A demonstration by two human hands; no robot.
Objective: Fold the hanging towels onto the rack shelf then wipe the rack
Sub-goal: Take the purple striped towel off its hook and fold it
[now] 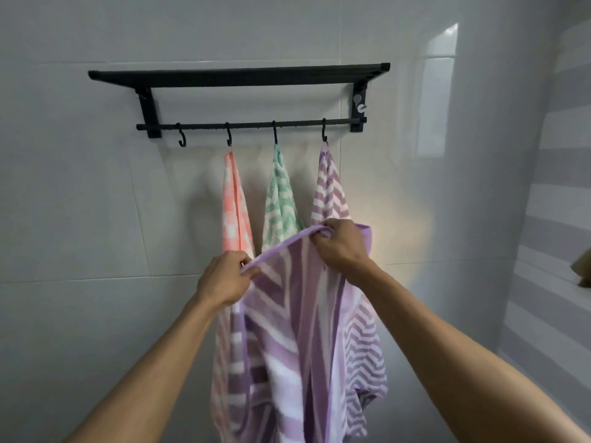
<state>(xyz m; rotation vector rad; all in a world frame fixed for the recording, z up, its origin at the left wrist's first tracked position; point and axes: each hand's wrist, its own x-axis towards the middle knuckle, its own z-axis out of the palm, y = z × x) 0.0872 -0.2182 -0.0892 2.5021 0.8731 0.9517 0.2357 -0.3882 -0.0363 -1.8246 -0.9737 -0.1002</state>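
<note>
On the grey tiled wall (80,203) sits the black rack (238,76), its flat shelf on top and a thin rail (249,125) beneath carrying four S-hooks. Below the rack, both forearms reach up and inward from the bottom corners, holding a loose purple zigzag towel (287,346) spread between them, its bulk drooping well beneath the rail. From the rail's second, third and fourth hooks hang a pink towel (235,206), a green towel (281,203) and another purple towel (329,190); the leftmost hook (181,135) is bare. Under the fourth hook, the right hand (339,244) is raised higher, knuckles up, fingers curled tight around a bunched corner of the loose towel's hem. Lower and left of it, under the second hook, the left hand (224,279) pinches the same hem between thumb and fingers, wrist bent slightly inward.
</note>
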